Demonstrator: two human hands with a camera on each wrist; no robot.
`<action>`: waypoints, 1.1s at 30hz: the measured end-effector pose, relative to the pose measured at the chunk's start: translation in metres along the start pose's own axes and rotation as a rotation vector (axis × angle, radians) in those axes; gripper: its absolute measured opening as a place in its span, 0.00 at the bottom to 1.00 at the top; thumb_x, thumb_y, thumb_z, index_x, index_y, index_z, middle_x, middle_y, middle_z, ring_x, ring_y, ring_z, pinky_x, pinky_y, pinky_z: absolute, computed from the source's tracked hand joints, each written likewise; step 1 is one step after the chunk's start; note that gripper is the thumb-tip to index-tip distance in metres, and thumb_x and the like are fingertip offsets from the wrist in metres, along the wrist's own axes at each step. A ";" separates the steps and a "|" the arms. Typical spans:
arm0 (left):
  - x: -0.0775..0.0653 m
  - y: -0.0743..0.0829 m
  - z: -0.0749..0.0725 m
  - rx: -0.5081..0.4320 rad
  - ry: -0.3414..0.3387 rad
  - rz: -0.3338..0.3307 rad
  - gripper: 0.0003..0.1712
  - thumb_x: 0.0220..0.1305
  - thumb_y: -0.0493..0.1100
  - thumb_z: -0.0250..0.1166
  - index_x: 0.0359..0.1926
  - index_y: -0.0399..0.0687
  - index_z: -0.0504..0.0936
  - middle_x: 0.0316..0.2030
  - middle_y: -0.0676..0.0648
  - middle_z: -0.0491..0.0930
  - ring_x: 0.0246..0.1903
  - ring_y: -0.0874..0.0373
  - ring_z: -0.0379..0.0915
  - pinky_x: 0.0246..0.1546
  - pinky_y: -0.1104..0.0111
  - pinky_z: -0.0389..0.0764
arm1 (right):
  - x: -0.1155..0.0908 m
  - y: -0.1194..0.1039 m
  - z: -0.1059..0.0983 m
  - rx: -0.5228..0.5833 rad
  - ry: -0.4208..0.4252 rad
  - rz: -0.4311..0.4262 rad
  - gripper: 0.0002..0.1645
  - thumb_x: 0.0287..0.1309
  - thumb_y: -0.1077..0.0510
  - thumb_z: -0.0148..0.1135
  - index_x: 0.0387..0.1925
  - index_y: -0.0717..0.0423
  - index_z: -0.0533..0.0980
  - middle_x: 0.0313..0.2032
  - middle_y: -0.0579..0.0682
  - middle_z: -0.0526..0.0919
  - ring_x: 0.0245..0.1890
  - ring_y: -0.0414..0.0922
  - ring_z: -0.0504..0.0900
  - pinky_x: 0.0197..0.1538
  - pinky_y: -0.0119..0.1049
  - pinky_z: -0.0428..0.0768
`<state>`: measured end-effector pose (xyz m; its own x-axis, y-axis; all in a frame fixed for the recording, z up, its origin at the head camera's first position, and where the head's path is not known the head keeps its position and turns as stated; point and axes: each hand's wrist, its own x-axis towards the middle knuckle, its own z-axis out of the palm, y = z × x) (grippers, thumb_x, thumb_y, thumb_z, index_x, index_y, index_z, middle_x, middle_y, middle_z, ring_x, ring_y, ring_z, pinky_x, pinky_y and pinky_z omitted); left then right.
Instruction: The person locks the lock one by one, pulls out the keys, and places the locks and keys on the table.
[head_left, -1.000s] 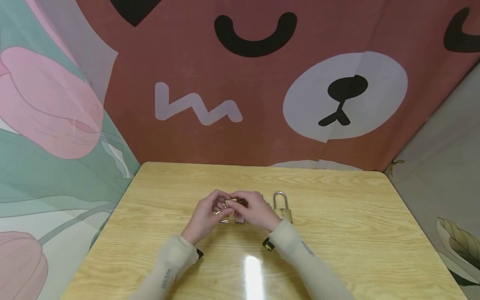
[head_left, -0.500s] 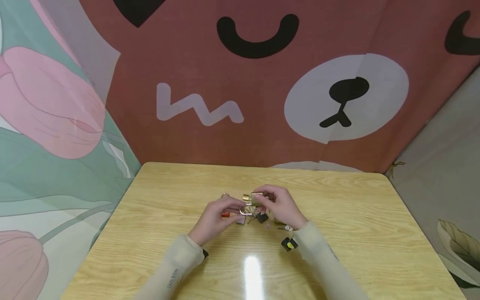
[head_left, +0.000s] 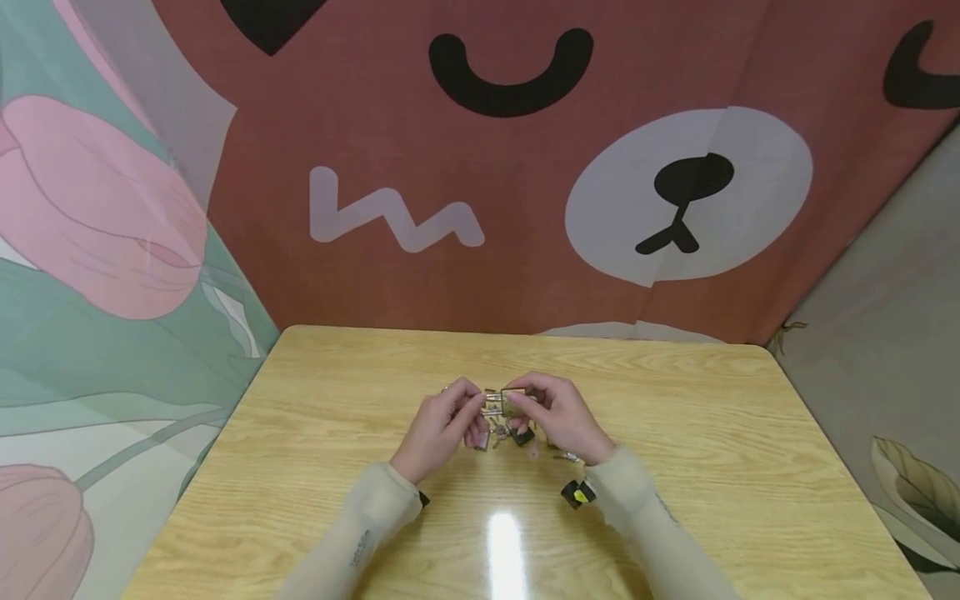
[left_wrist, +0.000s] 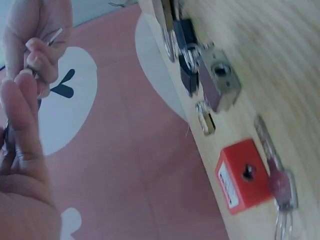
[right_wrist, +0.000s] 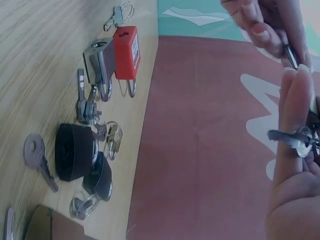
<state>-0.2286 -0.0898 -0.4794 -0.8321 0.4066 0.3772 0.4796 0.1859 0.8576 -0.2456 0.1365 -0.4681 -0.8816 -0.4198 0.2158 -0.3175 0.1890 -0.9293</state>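
Observation:
My right hand (head_left: 566, 414) pinches a brass padlock (head_left: 514, 403) by its body, above the middle of the table. Its silver shackle (head_left: 492, 405) points left, and the fingertips of my left hand (head_left: 442, 427) pinch its end. Both wrist views show the two hands meeting fingertip to fingertip, with most of the padlock hidden behind the fingers. Keys (right_wrist: 302, 142) dangle beside my right hand's fingers in the right wrist view. On the table below lie a red padlock (left_wrist: 245, 175), a steel-coloured padlock (left_wrist: 220, 80) and a black padlock (head_left: 521, 435).
Near the padlocks lie a small brass padlock (right_wrist: 114, 140), loose keys (right_wrist: 37, 155) and a key bunch (right_wrist: 87, 107). A brown block-like thing (right_wrist: 55, 225) shows at the lower edge of the right wrist view. A printed cloth (head_left: 450, 275) hangs behind the wooden table (head_left: 675, 467).
Both hands have shifted right from where they were a second ago. During the last half second, my left fingers have curled in onto the shackle, while my right hand stays almost still with the padlock.

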 end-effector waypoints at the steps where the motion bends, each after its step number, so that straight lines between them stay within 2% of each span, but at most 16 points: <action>1: 0.001 -0.001 0.001 -0.022 -0.012 -0.029 0.16 0.83 0.45 0.50 0.39 0.41 0.77 0.23 0.36 0.83 0.18 0.46 0.79 0.19 0.60 0.84 | 0.000 0.000 0.002 0.007 0.000 -0.008 0.11 0.75 0.56 0.61 0.49 0.58 0.82 0.33 0.57 0.86 0.26 0.46 0.86 0.33 0.46 0.88; 4: 0.002 -0.003 0.003 -0.045 -0.043 -0.087 0.21 0.85 0.47 0.45 0.35 0.41 0.75 0.19 0.36 0.79 0.13 0.51 0.74 0.15 0.60 0.80 | 0.001 -0.001 0.006 0.037 -0.011 -0.033 0.10 0.75 0.57 0.61 0.48 0.59 0.81 0.31 0.60 0.85 0.25 0.43 0.85 0.31 0.46 0.88; 6: 0.002 -0.003 0.003 -0.003 -0.036 -0.105 0.23 0.86 0.47 0.45 0.31 0.44 0.74 0.18 0.43 0.76 0.13 0.59 0.69 0.15 0.67 0.75 | 0.000 -0.002 0.008 0.055 -0.021 -0.042 0.09 0.74 0.59 0.61 0.49 0.60 0.81 0.30 0.62 0.84 0.24 0.43 0.85 0.30 0.48 0.88; 9: 0.002 -0.005 0.004 0.077 0.009 -0.114 0.24 0.85 0.47 0.46 0.28 0.47 0.74 0.17 0.52 0.68 0.16 0.66 0.62 0.19 0.72 0.67 | 0.000 -0.001 0.010 0.061 -0.024 -0.056 0.09 0.74 0.59 0.62 0.49 0.61 0.81 0.29 0.67 0.84 0.23 0.41 0.85 0.29 0.51 0.87; 14: 0.002 -0.006 0.007 0.202 0.071 -0.062 0.24 0.85 0.45 0.47 0.27 0.45 0.74 0.18 0.58 0.64 0.19 0.68 0.59 0.22 0.72 0.66 | 0.001 0.000 0.012 0.095 -0.012 -0.048 0.10 0.74 0.59 0.61 0.48 0.62 0.81 0.30 0.67 0.83 0.22 0.40 0.84 0.28 0.52 0.87; 19: 0.003 -0.007 0.009 0.259 0.093 -0.016 0.24 0.84 0.44 0.47 0.26 0.44 0.72 0.17 0.59 0.64 0.18 0.69 0.58 0.21 0.72 0.66 | 0.002 0.000 0.012 0.137 -0.012 -0.029 0.12 0.75 0.59 0.60 0.49 0.65 0.81 0.29 0.64 0.84 0.22 0.39 0.84 0.29 0.56 0.86; 22: 0.004 -0.005 0.010 0.261 0.098 -0.037 0.24 0.84 0.46 0.47 0.27 0.44 0.72 0.18 0.59 0.63 0.19 0.67 0.59 0.21 0.72 0.66 | 0.004 0.001 0.012 0.159 -0.008 -0.017 0.14 0.74 0.60 0.61 0.50 0.70 0.80 0.29 0.66 0.84 0.22 0.40 0.84 0.28 0.49 0.87; 25: 0.006 -0.003 0.011 0.231 0.095 -0.086 0.24 0.85 0.48 0.46 0.29 0.45 0.74 0.20 0.59 0.66 0.22 0.66 0.62 0.25 0.72 0.67 | 0.004 0.002 0.014 0.170 0.007 -0.003 0.15 0.73 0.60 0.62 0.49 0.71 0.79 0.29 0.68 0.84 0.22 0.44 0.85 0.27 0.42 0.87; 28: 0.007 -0.002 0.015 0.199 0.088 -0.120 0.25 0.85 0.49 0.46 0.28 0.45 0.74 0.21 0.58 0.65 0.23 0.66 0.62 0.26 0.72 0.66 | 0.004 0.002 0.015 0.171 0.024 0.004 0.12 0.72 0.60 0.63 0.47 0.68 0.81 0.30 0.67 0.85 0.21 0.47 0.85 0.27 0.40 0.87; 33: 0.006 -0.001 0.021 0.185 0.069 -0.127 0.26 0.86 0.50 0.44 0.27 0.43 0.70 0.19 0.57 0.60 0.20 0.66 0.54 0.23 0.74 0.61 | 0.002 0.003 0.018 0.168 0.051 0.008 0.08 0.71 0.60 0.65 0.44 0.62 0.83 0.30 0.67 0.86 0.21 0.42 0.84 0.25 0.39 0.86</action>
<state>-0.2285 -0.0689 -0.4857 -0.9031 0.3082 0.2990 0.4074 0.3950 0.8234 -0.2417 0.1198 -0.4755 -0.9016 -0.3730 0.2191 -0.2512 0.0391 -0.9672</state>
